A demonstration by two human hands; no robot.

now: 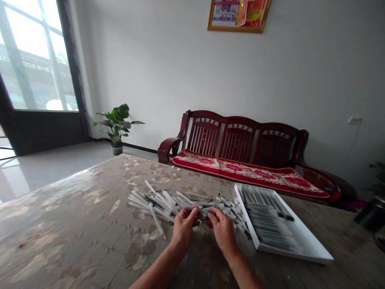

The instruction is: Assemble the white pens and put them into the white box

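The left hand [183, 230] and right hand [221, 229] sit close together at the near edge of the heap, each grip closed on a small bunch of slim white plastic tubes [202, 212], fingers curled over them from either side. The bunch is held just above the bench [60, 218], whose glossy top shows a mottled, leaf-patterned surface. Directly beyond the hands lies a loose heap of the same tubes [159, 204], criss-crossed, some with dark tips; one tube [156, 218] sticks out toward the left hand.

Just to the right, a shallow white tray [246, 218] sits on the bench, its rim almost touching the heap. It holds neat rows of tubes [264, 216] side by side, dark tips toward its far right wall. No label or lettering can be read on the tubes or tray.

Past the bench stands a dark red wooden settee [237, 140] with a red floral cushion [249, 172]. Above it hangs a gilt-framed picture [239, 14]; its printing is too small to read. To the left, a leafy plant in a grey pot [116, 124] stands on the floor beside a tall glazed door [33, 60].
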